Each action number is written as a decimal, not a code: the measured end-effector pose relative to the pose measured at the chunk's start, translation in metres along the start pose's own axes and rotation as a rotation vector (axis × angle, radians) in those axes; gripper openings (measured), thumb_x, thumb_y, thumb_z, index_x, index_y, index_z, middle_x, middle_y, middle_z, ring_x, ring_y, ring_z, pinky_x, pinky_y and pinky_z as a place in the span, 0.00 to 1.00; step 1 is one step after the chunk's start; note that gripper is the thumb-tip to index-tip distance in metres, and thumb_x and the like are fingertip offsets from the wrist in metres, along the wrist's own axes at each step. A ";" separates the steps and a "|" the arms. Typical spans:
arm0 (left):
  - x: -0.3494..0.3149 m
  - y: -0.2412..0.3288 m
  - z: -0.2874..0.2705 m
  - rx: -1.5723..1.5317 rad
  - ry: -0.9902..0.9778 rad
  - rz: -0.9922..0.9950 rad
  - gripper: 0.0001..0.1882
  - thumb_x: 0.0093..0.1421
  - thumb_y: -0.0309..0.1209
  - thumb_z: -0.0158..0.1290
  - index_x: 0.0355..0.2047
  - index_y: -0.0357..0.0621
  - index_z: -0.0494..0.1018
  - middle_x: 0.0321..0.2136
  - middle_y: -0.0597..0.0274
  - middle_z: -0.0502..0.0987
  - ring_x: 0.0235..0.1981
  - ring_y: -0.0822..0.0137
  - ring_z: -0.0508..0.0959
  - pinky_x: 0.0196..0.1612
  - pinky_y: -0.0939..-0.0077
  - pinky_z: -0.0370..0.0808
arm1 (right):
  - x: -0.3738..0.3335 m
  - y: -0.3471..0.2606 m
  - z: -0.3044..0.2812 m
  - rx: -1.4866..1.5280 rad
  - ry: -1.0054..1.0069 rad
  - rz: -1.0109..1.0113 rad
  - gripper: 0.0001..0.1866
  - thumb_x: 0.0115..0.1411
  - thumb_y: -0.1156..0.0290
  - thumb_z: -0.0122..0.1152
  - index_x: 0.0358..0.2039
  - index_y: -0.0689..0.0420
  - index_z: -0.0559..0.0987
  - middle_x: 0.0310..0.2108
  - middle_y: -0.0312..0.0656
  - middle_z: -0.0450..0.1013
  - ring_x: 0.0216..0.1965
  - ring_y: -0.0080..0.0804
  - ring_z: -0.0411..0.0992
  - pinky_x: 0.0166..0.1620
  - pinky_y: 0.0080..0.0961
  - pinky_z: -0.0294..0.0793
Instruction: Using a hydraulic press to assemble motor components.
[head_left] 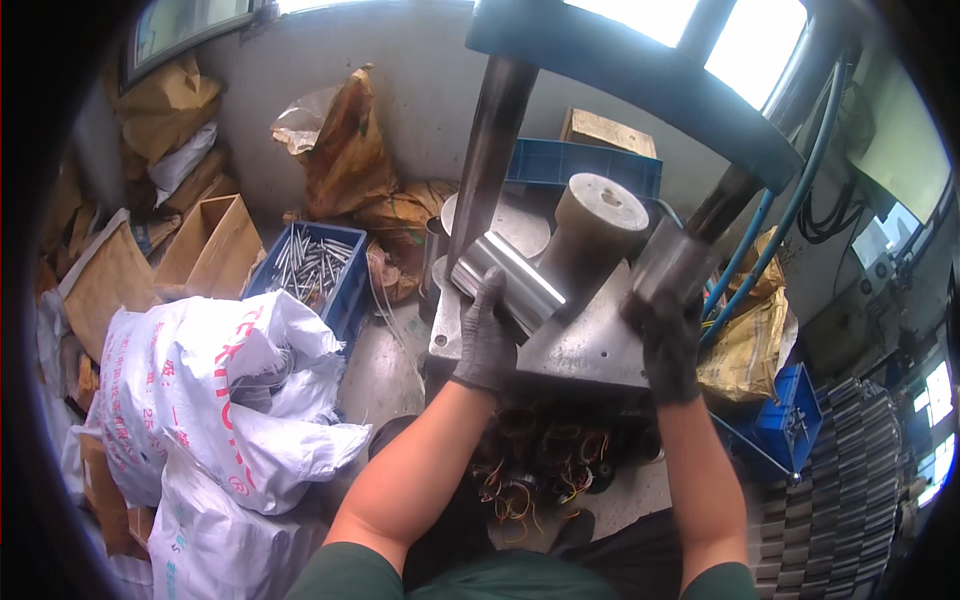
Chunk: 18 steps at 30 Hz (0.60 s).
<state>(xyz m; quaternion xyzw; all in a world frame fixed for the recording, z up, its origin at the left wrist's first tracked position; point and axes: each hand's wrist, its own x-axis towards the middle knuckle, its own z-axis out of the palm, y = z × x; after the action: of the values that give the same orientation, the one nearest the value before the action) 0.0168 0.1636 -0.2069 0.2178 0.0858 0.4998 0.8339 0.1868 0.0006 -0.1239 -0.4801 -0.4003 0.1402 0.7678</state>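
My left hand (488, 338), in a dark grey glove, is closed around a shiny metal cylinder (518, 280) that lies tilted over the left side of a press's metal bed (585, 352). My right hand (672, 345), gloved alike and blurred, grips a grey metal cylinder (672, 262) at the bed's right side. Its details are smeared by motion. Between and beyond my hands stands a thick round metal block (602, 212) with a small hole in its top. A round metal disc-like part (520, 225) sits behind the left cylinder, partly hidden by a press column (495, 140).
The press's blue crossbeam (640, 75) spans overhead. To the left are white woven sacks (215, 400) and a blue crate (335, 310) of metal rods. Wired parts (545, 460) lie below the bed. Blue hoses (815, 200), a blue bin (790, 425) and stacked metal pieces (850, 480) are right.
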 end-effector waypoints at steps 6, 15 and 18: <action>0.008 -0.009 0.008 -0.002 0.028 -0.190 0.35 0.71 0.36 0.62 0.73 0.44 0.61 0.62 0.56 0.73 0.63 0.58 0.76 0.66 0.58 0.75 | 0.122 0.040 0.017 -0.087 -0.033 -0.122 0.36 0.58 0.72 0.80 0.65 0.58 0.73 0.55 0.44 0.78 0.56 0.34 0.78 0.56 0.31 0.81; 0.003 -0.016 0.022 0.420 -0.193 -0.001 0.41 0.57 0.21 0.72 0.66 0.45 0.62 0.57 0.55 0.76 0.58 0.61 0.79 0.60 0.63 0.80 | 0.147 0.032 0.024 -1.173 0.087 -0.596 0.37 0.57 0.51 0.80 0.61 0.58 0.77 0.50 0.46 0.83 0.47 0.45 0.83 0.53 0.41 0.81; 0.005 -0.027 0.025 0.674 -0.476 0.221 0.36 0.62 0.26 0.68 0.65 0.47 0.63 0.57 0.57 0.76 0.56 0.60 0.79 0.60 0.64 0.81 | 0.086 0.002 0.009 -0.839 -0.142 -0.276 0.31 0.65 0.52 0.73 0.61 0.59 0.78 0.46 0.41 0.82 0.43 0.34 0.82 0.49 0.34 0.81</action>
<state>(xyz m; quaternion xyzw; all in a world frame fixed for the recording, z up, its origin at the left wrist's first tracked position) 0.0499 0.1504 -0.1961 0.5954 0.0255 0.4658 0.6541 0.2358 0.0588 -0.0827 -0.6814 -0.5345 -0.1053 0.4888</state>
